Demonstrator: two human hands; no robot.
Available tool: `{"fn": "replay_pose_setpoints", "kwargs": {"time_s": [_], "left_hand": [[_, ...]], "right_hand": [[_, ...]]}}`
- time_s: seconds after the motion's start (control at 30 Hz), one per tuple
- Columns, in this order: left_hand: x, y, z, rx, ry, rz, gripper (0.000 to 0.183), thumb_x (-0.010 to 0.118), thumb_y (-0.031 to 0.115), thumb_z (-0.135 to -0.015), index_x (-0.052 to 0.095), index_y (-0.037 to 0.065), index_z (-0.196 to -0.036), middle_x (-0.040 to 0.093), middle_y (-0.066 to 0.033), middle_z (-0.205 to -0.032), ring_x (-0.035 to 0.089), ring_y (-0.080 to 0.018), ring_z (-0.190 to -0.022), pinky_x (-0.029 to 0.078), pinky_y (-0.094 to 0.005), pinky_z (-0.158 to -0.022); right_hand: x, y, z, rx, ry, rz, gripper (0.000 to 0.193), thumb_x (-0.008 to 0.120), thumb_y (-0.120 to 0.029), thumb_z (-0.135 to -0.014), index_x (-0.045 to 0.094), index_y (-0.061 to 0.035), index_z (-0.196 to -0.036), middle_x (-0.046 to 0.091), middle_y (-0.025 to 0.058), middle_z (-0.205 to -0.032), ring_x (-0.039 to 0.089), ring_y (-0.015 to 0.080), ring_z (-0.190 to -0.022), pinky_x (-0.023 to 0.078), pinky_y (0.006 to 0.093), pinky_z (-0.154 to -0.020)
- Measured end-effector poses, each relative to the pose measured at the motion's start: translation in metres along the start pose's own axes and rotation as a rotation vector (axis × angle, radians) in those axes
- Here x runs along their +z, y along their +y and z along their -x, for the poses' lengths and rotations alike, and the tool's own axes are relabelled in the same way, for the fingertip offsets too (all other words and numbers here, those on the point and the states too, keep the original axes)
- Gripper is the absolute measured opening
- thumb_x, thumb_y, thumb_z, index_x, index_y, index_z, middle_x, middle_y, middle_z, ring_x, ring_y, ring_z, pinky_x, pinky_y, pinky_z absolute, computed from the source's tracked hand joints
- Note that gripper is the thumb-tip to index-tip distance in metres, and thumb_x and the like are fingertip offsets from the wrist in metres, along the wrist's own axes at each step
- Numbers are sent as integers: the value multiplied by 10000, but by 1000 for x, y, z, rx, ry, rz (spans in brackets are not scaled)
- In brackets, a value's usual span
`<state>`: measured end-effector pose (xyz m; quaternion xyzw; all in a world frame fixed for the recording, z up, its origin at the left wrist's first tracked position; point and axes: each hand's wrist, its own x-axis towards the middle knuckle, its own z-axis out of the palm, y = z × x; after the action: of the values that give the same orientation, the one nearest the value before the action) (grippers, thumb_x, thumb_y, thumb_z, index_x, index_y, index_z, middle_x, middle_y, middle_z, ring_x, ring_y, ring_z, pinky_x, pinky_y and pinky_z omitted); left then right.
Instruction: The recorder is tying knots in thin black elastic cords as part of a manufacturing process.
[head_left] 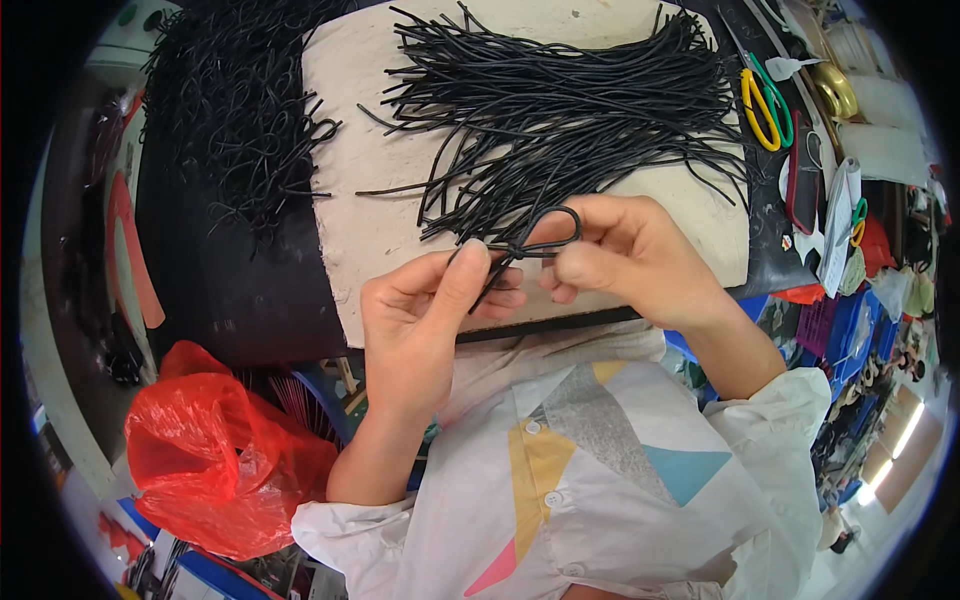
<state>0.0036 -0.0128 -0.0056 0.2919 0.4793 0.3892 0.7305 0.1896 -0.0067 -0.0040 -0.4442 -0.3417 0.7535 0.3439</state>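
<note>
Between my two hands is a black cord (520, 246) with a knot in its middle and a loop on its right side. My left hand (432, 300) pinches the cord just left of the knot, thumb on top. My right hand (625, 255) has thumb and fingers closed on the loop end. Just beyond my hands lies a thick bundle of straight black cords (560, 85) on a cream board (350, 230). To the left of the board is a heap of looped, knotted black cords (235, 110).
Yellow-and-green-handled scissors (768, 105) lie right of the board, near a dark red case (803, 175) and a white nozzle (785, 67). A red plastic bag (215, 450) stands at the lower left. Blue crates (850, 340) stand at the right.
</note>
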Motion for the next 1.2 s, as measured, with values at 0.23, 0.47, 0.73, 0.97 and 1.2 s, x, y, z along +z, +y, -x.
{"fn": "replay_pose_setpoints", "kwargs": {"time_s": [0.23, 0.47, 0.73, 0.97, 1.2], "left_hand": [[2, -3, -3, 31, -14, 3, 216, 542, 104, -853, 577, -70, -977, 619, -139, -814, 618, -173, -676, 517, -254, -609], [4, -11, -2, 150, -1, -55, 181, 588, -1, -802, 593, -74, -967, 616, -107, -840, 601, -124, -728, 512, -230, -644], [9, -5, 3, 121, 59, -76, 174, 572, -65, -777, 591, -89, -948, 616, -113, -817, 608, -124, -717, 509, -209, -665], [15, -6, 4, 174, 108, -55, 153, 566, -82, -766, 589, -95, -917, 616, -131, -809, 616, -139, -694, 524, -219, -643], [16, -6, 5, 178, 123, -8, 147, 561, -89, -772, 592, -89, -916, 614, -116, -812, 609, -128, -694, 515, -213, -655]], "right_hand": [[0, 1, 1, 20, -8, 101, 104, 601, -106, -816, 617, -7, -844, 585, -7, -723, 529, 40, -639, 449, 177, -591], [14, 1, 0, -156, 112, 203, 156, 664, -34, -731, 620, -1, -877, 605, 23, -800, 554, 64, -741, 460, 186, -641], [14, 4, 1, -237, 146, 302, 149, 644, -34, -732, 606, 21, -865, 620, 44, -793, 580, 77, -752, 472, 198, -672], [18, 4, 3, -247, 175, 230, 132, 617, -15, -739, 595, 35, -860, 624, 62, -780, 599, 89, -723, 485, 203, -665], [18, 0, 5, -167, 160, 194, 159, 633, 40, -728, 589, 42, -880, 610, 81, -837, 585, 116, -781, 477, 219, -680]]}}
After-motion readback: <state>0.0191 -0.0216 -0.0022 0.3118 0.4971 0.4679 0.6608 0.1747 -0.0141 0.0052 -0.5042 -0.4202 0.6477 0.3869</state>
